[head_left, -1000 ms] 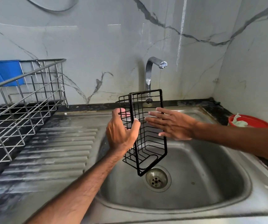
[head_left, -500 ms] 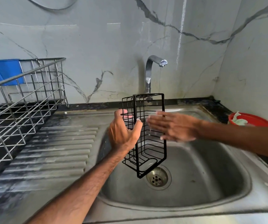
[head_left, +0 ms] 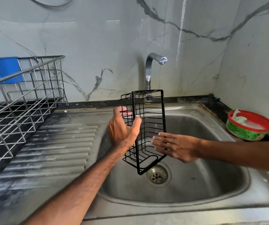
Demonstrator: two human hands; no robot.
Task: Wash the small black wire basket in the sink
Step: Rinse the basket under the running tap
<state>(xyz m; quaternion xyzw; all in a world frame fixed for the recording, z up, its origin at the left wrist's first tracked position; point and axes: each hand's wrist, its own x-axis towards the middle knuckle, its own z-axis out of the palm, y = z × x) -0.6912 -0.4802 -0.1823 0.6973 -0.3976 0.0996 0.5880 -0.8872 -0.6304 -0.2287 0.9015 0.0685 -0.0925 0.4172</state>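
The small black wire basket (head_left: 148, 124) hangs on end above the steel sink (head_left: 211, 172), its lower corner just over the drain (head_left: 157, 174). My left hand (head_left: 122, 129) grips its left side, thumb on the front frame and fingers behind the wires. My right hand (head_left: 176, 146) lies flat with straight fingers against the basket's lower right side. A thin stream of water runs from the tap (head_left: 153, 62) down to the basket's top edge.
A steel dish rack (head_left: 21, 101) stands on the left counter beside the ribbed drainboard (head_left: 55, 150), with a blue plastic piece (head_left: 2, 69) behind it. A red-rimmed green tub (head_left: 249, 125) of soap with a scrub pad sits at the sink's right corner.
My right hand has slid down the basket's right side from the upper middle to the lower part. The basket has dropped slightly and stands more upright.
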